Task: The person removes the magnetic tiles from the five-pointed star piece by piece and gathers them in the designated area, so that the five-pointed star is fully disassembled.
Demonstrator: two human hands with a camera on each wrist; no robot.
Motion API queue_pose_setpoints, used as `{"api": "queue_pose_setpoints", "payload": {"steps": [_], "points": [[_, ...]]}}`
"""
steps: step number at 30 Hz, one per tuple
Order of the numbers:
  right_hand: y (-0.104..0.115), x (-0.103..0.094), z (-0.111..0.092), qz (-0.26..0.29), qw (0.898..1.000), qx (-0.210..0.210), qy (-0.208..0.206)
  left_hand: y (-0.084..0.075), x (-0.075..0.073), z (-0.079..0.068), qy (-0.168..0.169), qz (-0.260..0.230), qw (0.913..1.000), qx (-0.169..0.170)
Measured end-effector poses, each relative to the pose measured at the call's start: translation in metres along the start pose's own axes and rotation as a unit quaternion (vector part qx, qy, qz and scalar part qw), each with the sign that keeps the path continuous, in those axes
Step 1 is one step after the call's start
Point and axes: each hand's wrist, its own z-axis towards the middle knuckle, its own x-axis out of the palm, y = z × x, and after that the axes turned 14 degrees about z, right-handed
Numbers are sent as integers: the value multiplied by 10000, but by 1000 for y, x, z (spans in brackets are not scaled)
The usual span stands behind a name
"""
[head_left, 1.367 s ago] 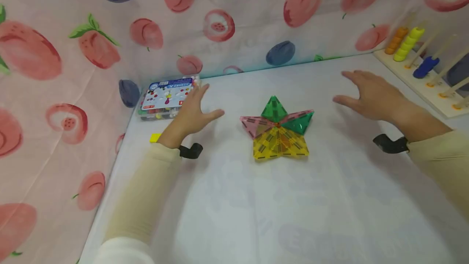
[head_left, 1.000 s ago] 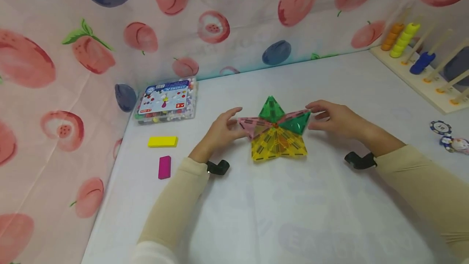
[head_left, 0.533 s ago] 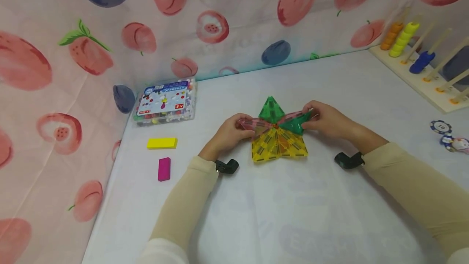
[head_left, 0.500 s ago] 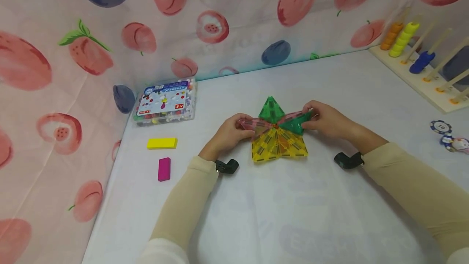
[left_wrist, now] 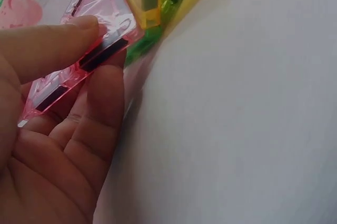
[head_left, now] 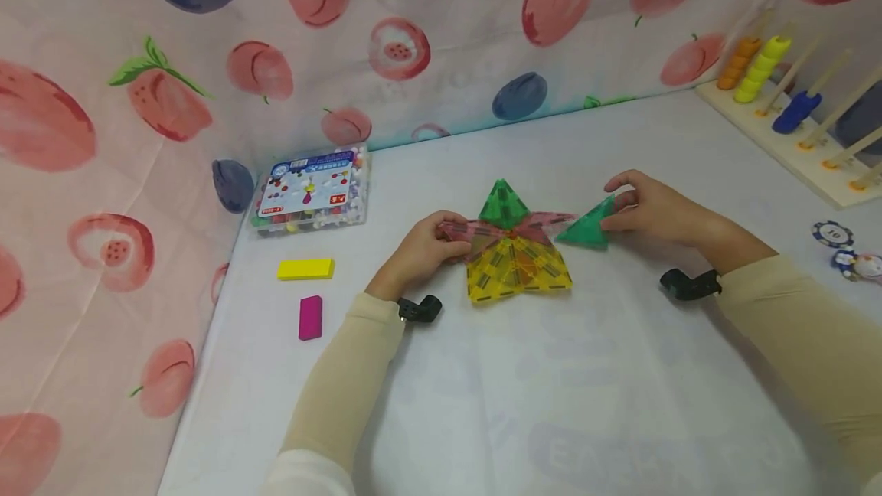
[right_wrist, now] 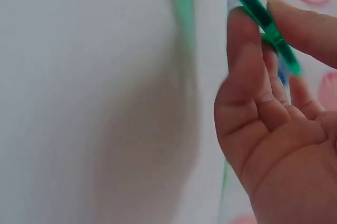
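A star of see-through magnetic tiles (head_left: 518, 270) stands mid-table, with yellow tiles in front, pink at the sides and a green point (head_left: 504, 207) at the back. On its left, my left hand (head_left: 423, 251) pinches a pink triangular magnetic tile (left_wrist: 100, 11) between thumb and fingers; that tile is still joined to the star. My right hand (head_left: 654, 213) pinches a green triangular magnetic tile (head_left: 589, 225) by its outer edge, off the star's right side. In the right wrist view the green tile (right_wrist: 255, 11) appears edge-on between thumb and forefinger.
Back left lies a clear box of small coloured parts (head_left: 310, 190). A yellow block (head_left: 306, 269) and a magenta block (head_left: 311, 318) lie left of the left arm. A peg board with beads (head_left: 792, 144) stands far right, near a poker chip (head_left: 832, 233) and a small figure (head_left: 857, 265).
Both hands came in from the sides and took hold of the star's side tiles. The right hand has since pulled the green tile off to the right; the star shifted slightly left.
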Motion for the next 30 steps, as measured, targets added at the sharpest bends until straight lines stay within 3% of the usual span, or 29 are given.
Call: {"api": "queue_pose_setpoints", "payload": {"steps": [2, 6, 9, 14, 19, 22, 27, 30], "points": [[-5, -15, -3, -6, 9997, 6, -259, 3, -4, -2, -3, 2, 10000, -57], [-19, -45, -6, -715, 9932, -98, -919, 12, -12, -9, -58, 0, 9999, -111], [-30, -63, -5, -950, 9881, -7, -1208, 16, -14, -10, -101, 51, 9999, -106], [-37, -84, 5, -673, 9888, 315, -1292, 21, -12, -10, -140, -186, 9997, -85], [-39, -100, 15, -584, 9810, 533, -1769, 26, -11, -10, -138, -540, 9982, -199], [-39, -103, 19, -831, 9815, 666, -1593, 27, -12, -11, -114, -735, 9970, -197], [-41, -99, 26, -1613, 9799, 890, -760, 28, -13, -13, -108, -952, 9953, -120], [-44, -101, 29, -1854, 9740, 1002, -834, 28, -14, -13, -131, -1006, 9948, -105]]}}
